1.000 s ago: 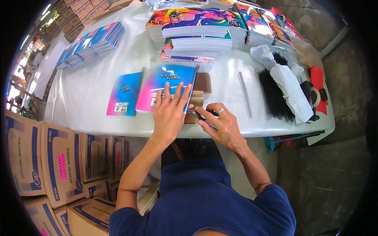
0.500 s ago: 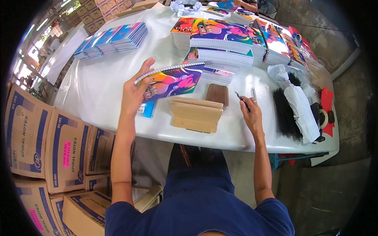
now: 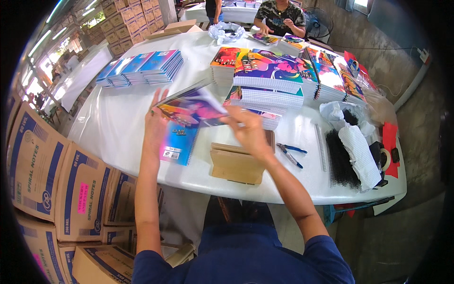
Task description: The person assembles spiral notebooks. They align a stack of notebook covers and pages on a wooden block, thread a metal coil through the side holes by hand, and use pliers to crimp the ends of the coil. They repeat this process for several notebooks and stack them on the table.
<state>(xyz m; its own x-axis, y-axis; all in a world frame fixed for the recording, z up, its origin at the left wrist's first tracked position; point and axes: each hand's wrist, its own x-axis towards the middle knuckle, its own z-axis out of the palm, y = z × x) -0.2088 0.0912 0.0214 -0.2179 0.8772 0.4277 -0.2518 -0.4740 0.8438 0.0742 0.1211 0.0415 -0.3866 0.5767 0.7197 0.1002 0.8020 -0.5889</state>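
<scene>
A spiral notebook (image 3: 191, 111) with a colourful illustrated cover is held tilted above the table, partly smeared by motion. My left hand (image 3: 155, 116) grips its left end, thumb and fingers around the edge. At its right end, the closed fingers of my right hand (image 3: 247, 128) pinch the edge. Below it lies a blue notebook (image 3: 181, 142), back cover up. A folded cardboard stand (image 3: 236, 163) sits in front of me, with a brown block behind it mostly covered by my right forearm. Blue-handled pliers (image 3: 291, 154) rest to the right of that.
Stacks of finished blue notebooks (image 3: 142, 66) stand far left, and piles of illustrated notebooks (image 3: 269, 71) fill the back middle. Black spiral coils (image 3: 343, 158) and a white cloth (image 3: 360, 154) lie at right. Cartons (image 3: 82, 189) are stacked left of the table. Another person (image 3: 281, 21) works across it.
My right hand has put the pliers down on the table and moved left to the notebook. The notebook has come lower left and turned. The view has tilted up slightly.
</scene>
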